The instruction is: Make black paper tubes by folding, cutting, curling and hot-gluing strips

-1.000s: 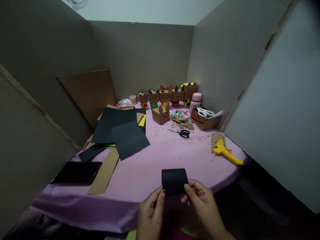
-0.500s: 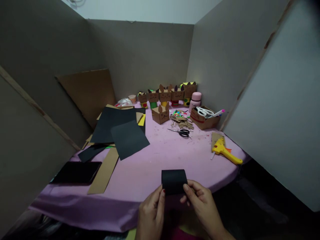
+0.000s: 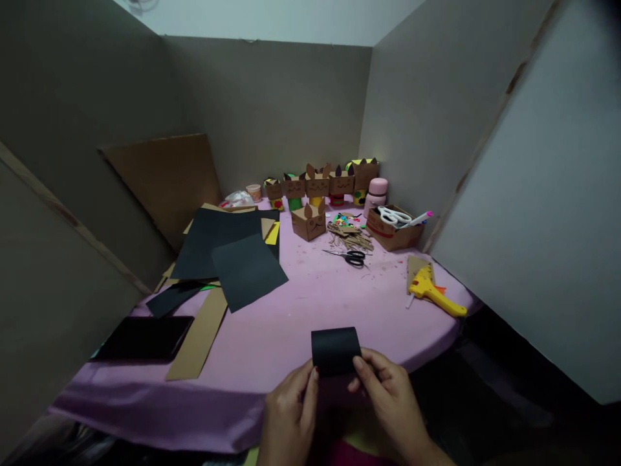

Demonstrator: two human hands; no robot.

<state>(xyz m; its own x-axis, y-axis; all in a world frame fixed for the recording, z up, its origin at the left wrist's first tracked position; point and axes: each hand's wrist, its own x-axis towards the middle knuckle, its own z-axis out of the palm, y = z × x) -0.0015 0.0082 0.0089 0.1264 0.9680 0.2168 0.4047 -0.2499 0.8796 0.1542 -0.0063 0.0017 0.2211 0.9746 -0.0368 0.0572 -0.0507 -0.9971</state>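
A small piece of black paper [image 3: 336, 350], curved over at its top, is held up near the table's front edge. My left hand [image 3: 294, 404] pinches its lower left corner between thumb and fingers. At the lower right corner my right hand [image 3: 385, 391] grips it, the thumb on the near face. Behind the paper lies the pink tablecloth [image 3: 301, 310]. Black scissors [image 3: 354, 257] rest farther back, beside a heap of thin cardboard strips [image 3: 350, 237].
Black sheets [image 3: 250, 270], a cardboard strip [image 3: 198, 336] and a dark tablet [image 3: 145, 338] lie left. A yellow glue gun [image 3: 436, 294] and a box with white scissors [image 3: 395, 238] are right. Cardboard animal figures [image 3: 317, 183] stand at the back near a pink bottle [image 3: 377, 194].
The whole view has shifted slightly. Both hands keep their hold on the black paper, which is tilted a little differently.
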